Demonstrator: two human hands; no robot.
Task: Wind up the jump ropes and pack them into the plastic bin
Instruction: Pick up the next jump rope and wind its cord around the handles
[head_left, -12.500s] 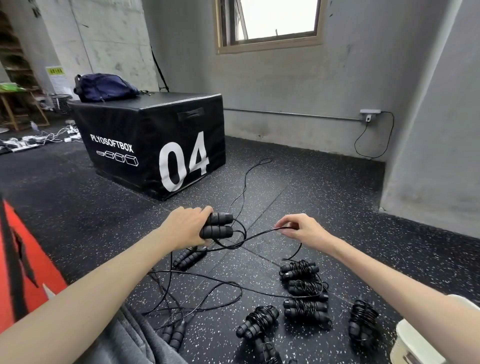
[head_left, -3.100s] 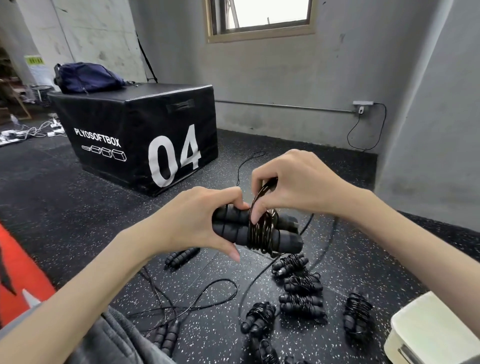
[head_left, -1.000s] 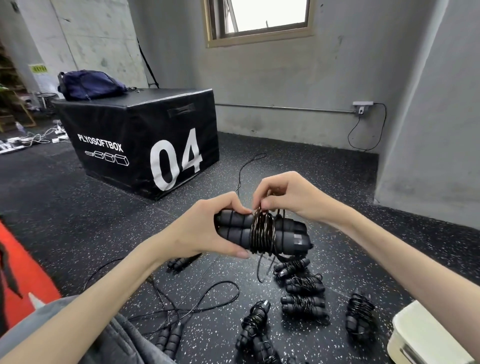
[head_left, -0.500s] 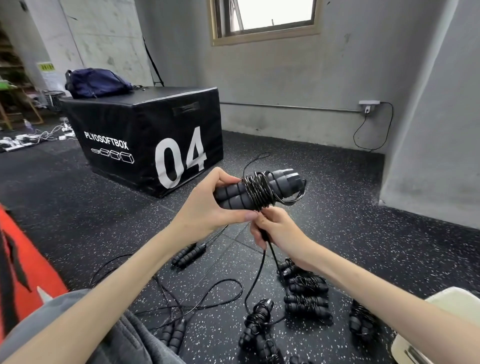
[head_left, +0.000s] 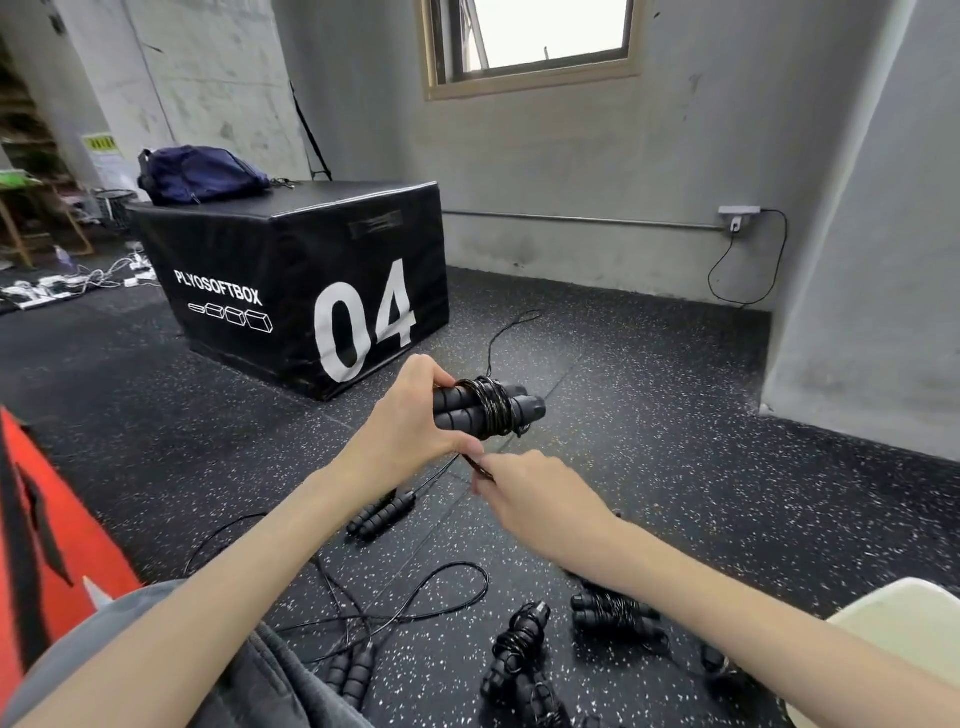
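Left hand (head_left: 410, 431) grips the pair of black foam jump-rope handles (head_left: 470, 410) held in the air, thin black cord coiled round their middle. Right hand (head_left: 530, 488) pinches the loose cord end (head_left: 478, 467) just below. Step: finishing the wind. Next likely needs the tail tucked under the coils. White plastic bin (head_left: 904, 623) at lower right, wound black bundles (head_left: 613, 616) near it.

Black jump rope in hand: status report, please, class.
Left hand grips black foam-handled jump rope, cord coiled round handles. Right hand pinches cord tail. White plastic bin at right edge. Nothing in the way.
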